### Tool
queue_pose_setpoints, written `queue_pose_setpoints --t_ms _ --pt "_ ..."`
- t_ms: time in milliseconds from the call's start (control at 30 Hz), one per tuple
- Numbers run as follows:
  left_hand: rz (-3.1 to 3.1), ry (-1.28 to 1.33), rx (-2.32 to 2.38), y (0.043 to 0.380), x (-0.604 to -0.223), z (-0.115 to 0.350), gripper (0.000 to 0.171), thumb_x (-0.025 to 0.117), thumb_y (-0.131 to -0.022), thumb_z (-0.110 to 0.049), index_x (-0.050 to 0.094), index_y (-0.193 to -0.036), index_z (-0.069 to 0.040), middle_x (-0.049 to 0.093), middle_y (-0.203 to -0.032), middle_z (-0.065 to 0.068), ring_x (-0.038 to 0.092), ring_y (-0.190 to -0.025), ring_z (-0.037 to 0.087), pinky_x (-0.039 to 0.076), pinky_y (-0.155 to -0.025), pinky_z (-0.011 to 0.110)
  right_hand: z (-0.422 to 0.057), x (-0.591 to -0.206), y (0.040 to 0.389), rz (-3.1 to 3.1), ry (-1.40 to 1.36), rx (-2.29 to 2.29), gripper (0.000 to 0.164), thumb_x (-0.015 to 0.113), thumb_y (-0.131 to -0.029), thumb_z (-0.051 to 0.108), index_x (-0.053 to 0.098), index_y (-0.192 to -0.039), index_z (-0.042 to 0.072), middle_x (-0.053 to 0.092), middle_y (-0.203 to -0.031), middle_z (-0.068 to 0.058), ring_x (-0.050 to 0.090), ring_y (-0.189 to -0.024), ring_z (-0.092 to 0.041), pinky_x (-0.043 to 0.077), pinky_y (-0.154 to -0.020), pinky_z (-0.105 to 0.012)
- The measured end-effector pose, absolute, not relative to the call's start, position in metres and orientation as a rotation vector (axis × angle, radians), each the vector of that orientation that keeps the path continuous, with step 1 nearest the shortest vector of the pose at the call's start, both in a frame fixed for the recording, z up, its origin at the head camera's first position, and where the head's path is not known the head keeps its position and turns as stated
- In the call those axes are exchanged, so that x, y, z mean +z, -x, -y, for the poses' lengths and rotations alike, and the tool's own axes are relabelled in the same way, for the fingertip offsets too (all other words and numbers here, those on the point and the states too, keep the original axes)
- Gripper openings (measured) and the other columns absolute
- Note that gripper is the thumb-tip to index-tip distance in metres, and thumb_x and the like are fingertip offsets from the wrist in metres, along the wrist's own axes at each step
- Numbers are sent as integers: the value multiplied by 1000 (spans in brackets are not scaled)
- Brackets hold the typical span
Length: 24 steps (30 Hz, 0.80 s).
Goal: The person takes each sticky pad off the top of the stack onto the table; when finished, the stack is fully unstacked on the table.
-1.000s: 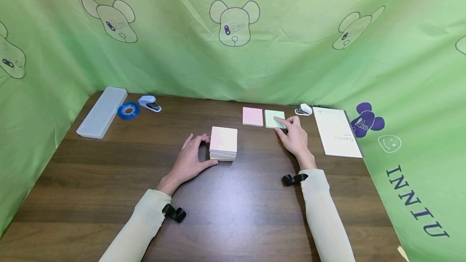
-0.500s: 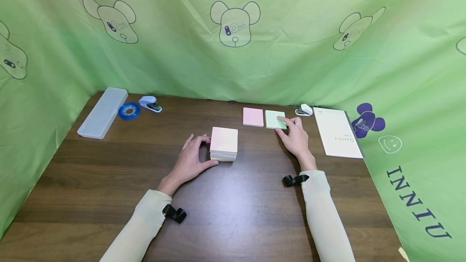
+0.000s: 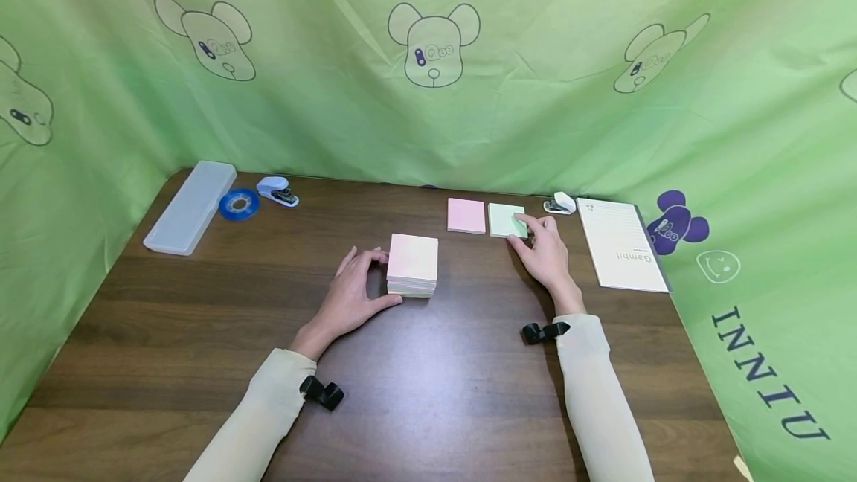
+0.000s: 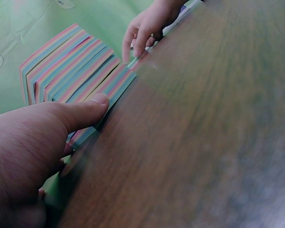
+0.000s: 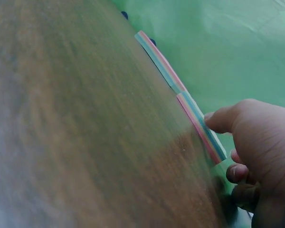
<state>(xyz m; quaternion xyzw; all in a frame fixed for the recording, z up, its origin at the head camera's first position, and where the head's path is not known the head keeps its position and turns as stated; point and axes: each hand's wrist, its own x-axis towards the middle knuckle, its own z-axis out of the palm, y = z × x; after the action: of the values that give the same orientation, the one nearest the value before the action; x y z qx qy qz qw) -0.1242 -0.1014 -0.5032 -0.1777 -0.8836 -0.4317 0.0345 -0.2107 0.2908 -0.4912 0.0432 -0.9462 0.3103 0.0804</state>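
Note:
A tall stack of sticky-note pads (image 3: 412, 259), pale pink on top with rainbow-striped sides (image 4: 85, 66), stands mid-table. My left hand (image 3: 348, 296) holds it from its left side, thumb on the front face and fingers toward the back. Farther back to the right, a light-green sticky-note pad (image 3: 504, 219) lies flat. My right hand (image 3: 544, 255) grips its right part, thumb against the front edge and index finger over the top near the right side. The right wrist view shows the thumb on the pad's striped edge (image 5: 199, 126). A pink sticky-note pad (image 3: 466, 216) lies just left of it.
At the back left are a translucent case (image 3: 190, 207), a blue tape roll (image 3: 228, 205) and a light-blue stapler (image 3: 273, 187). A white stapler (image 3: 561, 203) and a notebook (image 3: 619, 244) lie at the right. Green curtain (image 3: 321, 125) hangs behind the table.
My right index finger has slid from the middle of the green pad toward its right side. The left hand and the stack stay as they were.

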Motion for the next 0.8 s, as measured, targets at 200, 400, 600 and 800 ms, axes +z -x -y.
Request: queue_pose_setpoints --t_ms 200,400,600,800 --pt "2720 548 -1315 125 -504 101 73 101 -82 -26 59 -135 1 67 -148 21 55 -151 37 13 -141 52 -288 -488 212 2735 -178 1063 47 76 -103 16 67 -148 4 48 -107 -15 50 -85 -25 39 -74 -37" --pt "2716 556 -1321 125 -504 101 73 101 -82 -26 59 -135 1 67 -147 22 55 -151 37 14 -140 52 -283 -481 212 2651 -243 1093 43 77 -101 10 71 -143 1 50 -96 -12 50 -81 -21 40 -73 -27" --pt "2721 548 -1313 125 -504 101 73 101 -82 -26 59 -135 1 66 -148 22 56 -149 38 14 -140 53 -275 -472 211 2621 -294 1099 40 78 -101 8 74 -140 2 54 -91 -13 51 -79 -19 40 -71 -20" --pt "2725 546 -1322 125 -505 102 73 101 -82 -25 58 -136 1 66 -148 22 56 -150 37 13 -141 52 -268 -465 208 2606 -325 1126 37 78 -101 5 76 -137 3 57 -83 -11 48 -72 -13 37 -66 -18"
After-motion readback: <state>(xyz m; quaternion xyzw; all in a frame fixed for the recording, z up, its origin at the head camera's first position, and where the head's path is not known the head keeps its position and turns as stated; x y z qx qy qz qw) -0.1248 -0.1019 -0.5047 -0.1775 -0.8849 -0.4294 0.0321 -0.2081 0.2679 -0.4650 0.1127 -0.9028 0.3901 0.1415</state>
